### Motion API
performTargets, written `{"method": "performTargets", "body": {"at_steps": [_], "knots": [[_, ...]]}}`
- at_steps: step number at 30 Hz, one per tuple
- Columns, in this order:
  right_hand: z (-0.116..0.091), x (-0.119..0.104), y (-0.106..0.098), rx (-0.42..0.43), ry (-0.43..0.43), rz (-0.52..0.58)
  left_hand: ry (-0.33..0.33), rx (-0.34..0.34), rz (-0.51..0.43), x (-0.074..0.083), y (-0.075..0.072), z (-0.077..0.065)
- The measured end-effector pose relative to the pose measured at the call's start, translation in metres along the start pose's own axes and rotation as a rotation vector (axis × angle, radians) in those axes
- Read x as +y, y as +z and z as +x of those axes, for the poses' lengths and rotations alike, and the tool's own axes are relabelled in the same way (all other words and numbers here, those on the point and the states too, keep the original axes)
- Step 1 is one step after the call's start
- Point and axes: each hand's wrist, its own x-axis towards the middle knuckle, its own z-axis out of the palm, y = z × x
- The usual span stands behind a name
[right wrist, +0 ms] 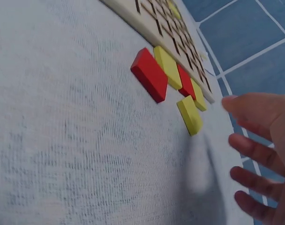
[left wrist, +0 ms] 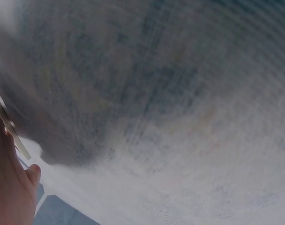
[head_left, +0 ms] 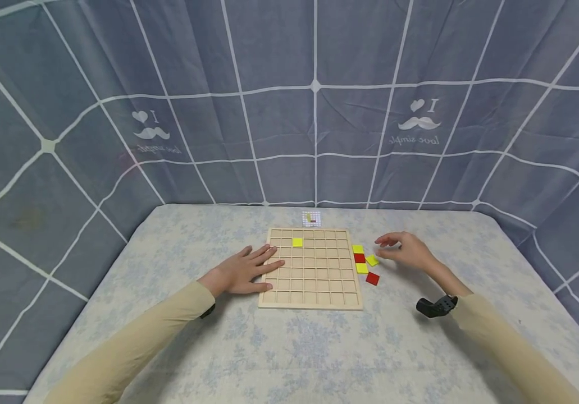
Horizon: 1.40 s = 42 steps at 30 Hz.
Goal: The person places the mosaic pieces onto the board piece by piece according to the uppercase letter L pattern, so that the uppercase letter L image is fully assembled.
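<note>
A wooden grid board (head_left: 314,280) lies on the table, with one yellow square tile (head_left: 297,242) in a cell of its upper rows. My left hand (head_left: 249,272) rests on the board's left edge, fingers spread. My right hand (head_left: 406,251) hovers just right of the loose tiles, fingers slightly bent and nothing between them. Nearest to it lies a tilted yellow tile (head_left: 372,260). Along the board's right edge stand a yellow tile (head_left: 358,248), a red tile (head_left: 359,258) and another yellow tile (head_left: 362,268). A second red tile (right wrist: 149,75) lies apart, closer to me.
A small printed card (head_left: 311,219) with a coloured grid pattern lies behind the board. The table wears a pale blue floral cloth (head_left: 269,353). A grey-blue curtain (head_left: 279,123) with white lines hangs behind and at both sides. A black band device (head_left: 437,307) sits on the right wrist.
</note>
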Motion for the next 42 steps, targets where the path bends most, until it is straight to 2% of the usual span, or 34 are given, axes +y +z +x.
{"method": "performTargets", "body": {"at_steps": [4,8,20,29,35,42], "knots": [[-0.005,0.004,0.002,-0.058,-0.021,0.078,0.008,0.01,-0.004,0.0,0.001,0.001],[-0.005,0.006,0.006,-0.079,-0.045,0.109,0.007,0.013,0.004,0.0,0.001,0.001],[-0.001,0.008,0.013,-0.137,-0.067,0.057,0.001,-0.005,0.024,0.002,0.0,0.0],[-0.003,0.006,0.009,-0.135,-0.108,-0.019,-0.001,-0.005,0.031,0.0,-0.003,0.001],[-0.008,0.007,0.006,-0.111,-0.095,-0.007,-0.003,-0.015,0.031,-0.001,-0.005,0.001],[-0.013,0.009,0.011,-0.085,-0.092,-0.033,0.0,-0.015,0.015,0.001,-0.002,-0.001]]}}
